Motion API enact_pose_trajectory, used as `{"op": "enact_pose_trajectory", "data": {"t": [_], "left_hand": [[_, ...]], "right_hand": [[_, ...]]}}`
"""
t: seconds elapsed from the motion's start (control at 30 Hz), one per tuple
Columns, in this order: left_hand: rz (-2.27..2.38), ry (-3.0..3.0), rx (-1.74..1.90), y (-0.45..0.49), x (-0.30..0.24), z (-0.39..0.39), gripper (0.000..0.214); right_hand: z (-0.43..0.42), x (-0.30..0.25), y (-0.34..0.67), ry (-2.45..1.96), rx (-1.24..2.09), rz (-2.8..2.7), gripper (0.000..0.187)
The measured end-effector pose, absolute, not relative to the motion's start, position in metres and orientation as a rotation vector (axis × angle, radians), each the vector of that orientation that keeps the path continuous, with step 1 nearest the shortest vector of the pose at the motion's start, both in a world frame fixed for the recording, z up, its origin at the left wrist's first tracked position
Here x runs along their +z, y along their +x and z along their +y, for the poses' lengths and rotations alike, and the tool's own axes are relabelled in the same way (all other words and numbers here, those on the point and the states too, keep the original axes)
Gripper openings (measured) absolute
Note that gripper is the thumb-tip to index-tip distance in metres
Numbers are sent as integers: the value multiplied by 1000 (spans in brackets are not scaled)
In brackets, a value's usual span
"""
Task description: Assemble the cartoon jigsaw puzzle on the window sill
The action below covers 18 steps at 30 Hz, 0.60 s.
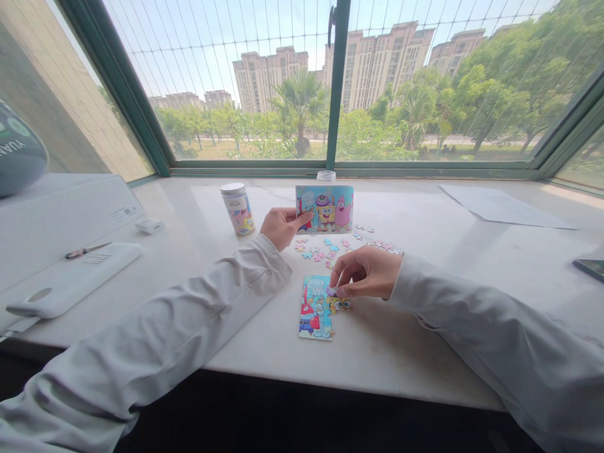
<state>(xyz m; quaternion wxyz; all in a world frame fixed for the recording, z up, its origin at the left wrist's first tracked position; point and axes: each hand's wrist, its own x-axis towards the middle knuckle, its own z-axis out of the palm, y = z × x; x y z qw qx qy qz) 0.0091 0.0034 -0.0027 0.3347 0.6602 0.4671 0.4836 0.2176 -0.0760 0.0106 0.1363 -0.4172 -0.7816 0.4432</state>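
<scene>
Near the middle of the tabletop (264,340), I see a part-built jigsaw (315,308) lying flat, cartoon figures filling its left side. At its far right, the person's right hand (370,270) bends down, fingers pinching a small purple piece (331,292); whether that piece is seated I cannot tell. Farther off, the left hand (284,226) pinches a picture card (333,211) upright by its left end. Loose pieces (318,256) lie scattered between card and jigsaw, and a printed canister (238,211) stands to the left.
</scene>
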Motion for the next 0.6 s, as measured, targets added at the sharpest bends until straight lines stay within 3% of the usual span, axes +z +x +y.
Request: {"op": "enact_pose_trajectory", "data": {"t": [0.27,0.5,0.6], "left_hand": [[1196,1712,1264,10,-1,2,38],[1195,1732,1232,6,-1,2,46],[1205,1731,1249,5,-2,2,43]], "right_hand": [[-72,9,219,-1206,1164,-2276,29],[-99,23,209,-1307,526,-2544,29],[-116,27,201,-1422,396,-2550,32]]}}
